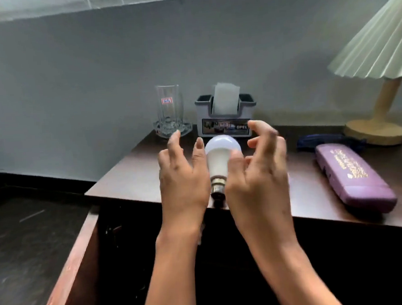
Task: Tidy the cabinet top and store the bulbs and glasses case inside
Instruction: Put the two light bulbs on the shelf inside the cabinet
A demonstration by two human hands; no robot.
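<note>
I hold a white bulb (221,156) above the front edge of the dark wooden cabinet top (135,178), dome pointing away and metal base towards me. It sits between my left hand (182,177) and my right hand (258,177), with both thumbs against its sides and the fingers spread and raised. My right fingers are blurred. A purple glasses case (356,177) lies shut on the cabinet top to the right, apart from my hands. Something small and pale (201,233) shows just right of my left wrist, too hidden to identify.
At the back stand a clear glass on a glass dish (170,111) and a grey organiser (226,117) holding a paper. A pleated lamp (379,92) stands back right, a dark blue object (323,140) before it. The cabinet door (67,264) hangs open at left over a dark interior.
</note>
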